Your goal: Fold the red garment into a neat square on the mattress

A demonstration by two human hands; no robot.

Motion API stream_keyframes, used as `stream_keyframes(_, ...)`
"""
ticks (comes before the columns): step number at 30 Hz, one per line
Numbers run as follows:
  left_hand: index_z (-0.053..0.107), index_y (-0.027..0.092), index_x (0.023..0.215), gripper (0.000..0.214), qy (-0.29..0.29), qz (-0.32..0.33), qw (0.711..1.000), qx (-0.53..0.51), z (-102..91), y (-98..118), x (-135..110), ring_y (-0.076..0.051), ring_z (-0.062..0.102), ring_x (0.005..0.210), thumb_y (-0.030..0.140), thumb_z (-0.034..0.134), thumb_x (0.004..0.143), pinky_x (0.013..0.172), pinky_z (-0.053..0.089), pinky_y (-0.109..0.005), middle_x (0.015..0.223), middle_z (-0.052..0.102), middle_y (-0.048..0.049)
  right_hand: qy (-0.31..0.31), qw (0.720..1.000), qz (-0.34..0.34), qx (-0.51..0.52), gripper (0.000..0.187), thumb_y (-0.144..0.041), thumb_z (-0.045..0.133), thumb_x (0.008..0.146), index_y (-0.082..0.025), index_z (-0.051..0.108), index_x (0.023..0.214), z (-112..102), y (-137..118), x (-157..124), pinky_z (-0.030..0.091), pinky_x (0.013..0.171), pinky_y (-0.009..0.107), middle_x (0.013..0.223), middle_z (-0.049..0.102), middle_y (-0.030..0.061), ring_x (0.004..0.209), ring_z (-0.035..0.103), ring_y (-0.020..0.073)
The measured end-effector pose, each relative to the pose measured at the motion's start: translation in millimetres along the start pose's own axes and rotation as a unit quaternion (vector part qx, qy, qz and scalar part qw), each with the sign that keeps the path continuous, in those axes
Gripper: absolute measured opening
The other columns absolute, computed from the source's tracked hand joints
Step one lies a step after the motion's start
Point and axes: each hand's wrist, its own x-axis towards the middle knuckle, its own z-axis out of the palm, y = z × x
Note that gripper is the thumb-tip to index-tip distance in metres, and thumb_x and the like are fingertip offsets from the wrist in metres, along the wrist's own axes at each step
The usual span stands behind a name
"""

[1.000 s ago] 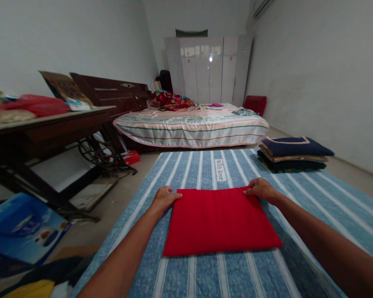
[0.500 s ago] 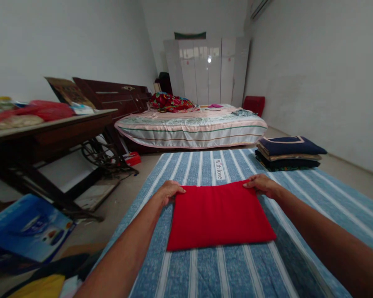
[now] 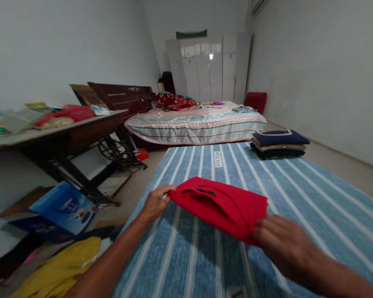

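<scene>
A folded red garment (image 3: 224, 203) hangs between my two hands, its near edge lifted off the blue striped bed cover (image 3: 180, 265). A small dark label shows inside its fold. My left hand (image 3: 157, 202) pinches the left corner. At the near right corner my right hand (image 3: 287, 242), slightly blurred, is closed on the cloth. Farther off to the right, a stack of folded clothes (image 3: 278, 142) lies on the same cover, with a dark blue piece on top.
Beyond stands a second bed (image 3: 195, 126) with a red flowered blanket (image 3: 174, 101). To the left are a sewing-machine table (image 3: 112, 118), a blue box (image 3: 65, 209) and yellow cloth (image 3: 59, 269) on the floor. A white wardrobe (image 3: 202, 70) is at the back.
The red garment, flat on the cover before, is now raised and turned, showing its fold and label. My right hand has come nearer to me; my left has moved slightly left.
</scene>
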Motion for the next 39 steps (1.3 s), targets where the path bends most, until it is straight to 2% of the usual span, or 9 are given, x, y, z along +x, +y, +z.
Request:
stream_keyframes(2,0.063,0.019,0.079,0.018,-0.010,-0.007,1.000,0.016,20.2,-22.0,-33.2,-0.020,0.058,0.097,0.020,0.050,0.066,0.092,0.040,-0.031,0.096,0.065,-0.0042,-0.073,0.995,-0.058,-0.022,0.018,-0.012,0.037,0.087,-0.021,0.052,0.082,28.1,-25.4,-26.0,0.036,0.057,0.033,0.077,0.059,0.0013,0.063,0.050,0.0170)
stream_keyframes(5,0.060,0.019,0.081,0.018,0.009,-0.067,0.997,0.031,36.5,-38.7,-63.2,-0.019,0.059,0.091,0.020,0.049,0.067,0.087,0.043,-0.030,0.089,0.065,-0.0026,-0.106,0.992,-0.059,-0.040,0.013,-0.013,0.043,0.085,-0.021,0.052,0.088,53.3,-43.4,-46.2,0.039,0.060,0.035,0.083,0.059,0.0022,0.068,0.051,0.0194)
stream_keyframes(11,0.057,0.018,0.090,0.028,0.078,-0.215,0.970,-0.084,36.3,-14.9,-76.2,-0.019,0.063,0.082,0.018,0.061,0.062,0.077,0.049,-0.028,0.089,0.065,-0.0021,-0.091,0.988,-0.076,-0.103,0.017,-0.012,0.038,0.088,-0.021,0.052,0.091,54.0,-46.1,-51.8,0.040,0.062,0.034,0.084,0.058,0.0028,0.069,0.050,0.0188)
stream_keyframes(16,0.051,0.015,0.090,0.028,0.136,-0.419,0.831,-0.339,45.7,32.6,-104.3,-0.023,0.064,0.084,0.011,0.063,0.064,0.070,0.054,-0.038,0.087,0.065,-0.0089,-0.031,0.990,-0.096,-0.100,0.016,-0.013,0.037,0.089,-0.018,0.052,0.093,67.5,-41.9,-63.9,0.038,0.061,0.032,0.081,0.056,0.0035,0.068,0.049,0.0178)
stream_keyframes(22,0.056,0.012,0.082,0.006,-0.010,-0.482,0.729,-0.486,66.9,79.6,-129.2,-0.027,0.058,0.105,0.012,0.055,0.076,0.084,0.048,-0.050,0.107,0.062,-0.0167,-0.076,0.996,-0.044,-0.001,0.012,-0.023,0.043,0.089,-0.019,0.054,0.090,48.0,-37.3,-69.8,0.042,0.066,0.031,0.084,0.059,0.0045,0.073,0.053,0.0172)
stream_keyframes(26,0.058,0.012,0.092,0.015,-0.076,-0.489,0.705,-0.508,88.2,96.2,-132.3,-0.028,0.055,0.108,0.019,0.053,0.079,0.086,0.046,-0.052,0.112,0.060,-0.0160,-0.041,0.997,0.057,0.021,0.019,-0.031,0.043,0.089,-0.019,0.058,0.089,28.3,-10.0,-54.7,0.043,0.066,0.028,0.084,0.061,0.0062,0.074,0.057,0.0163)
stream_keyframes(31,0.059,0.011,0.090,0.016,-0.110,-0.495,0.681,-0.528,114.5,117.7,-142.0,-0.028,0.058,0.102,0.020,0.051,0.079,0.082,0.048,-0.049,0.107,0.061,-0.0156,-0.047,0.977,0.208,-0.018,0.020,-0.028,0.045,0.084,-0.018,0.060,0.091,28.8,35.8,-21.7,0.043,0.067,0.028,0.090,0.064,0.0060,0.078,0.061,0.0188)
stream_keyframes(34,0.059,0.011,0.088,0.016,-0.131,-0.490,0.665,-0.549,130.2,130.5,-151.0,-0.027,0.060,0.098,0.022,0.052,0.078,0.079,0.049,-0.048,0.103,0.062,-0.0157,-0.086,0.973,0.210,-0.033,0.022,-0.027,0.044,0.084,-0.018,0.062,0.094,31.1,37.6,9.4,0.042,0.071,0.028,0.095,0.066,0.0065,0.084,0.062,0.0198)
stream_keyframes(39,0.053,0.015,0.091,0.030,-0.123,-0.473,0.660,-0.570,155.6,139.8,-155.5,-0.029,0.065,0.085,0.024,0.067,0.066,0.070,0.051,-0.046,0.096,0.065,-0.0142,-0.170,0.976,0.125,-0.052,0.029,-0.021,0.043,0.083,-0.019,0.062,0.104,42.5,10.8,84.0,0.043,0.079,0.027,0.107,0.065,0.0073,0.097,0.060,0.0201)
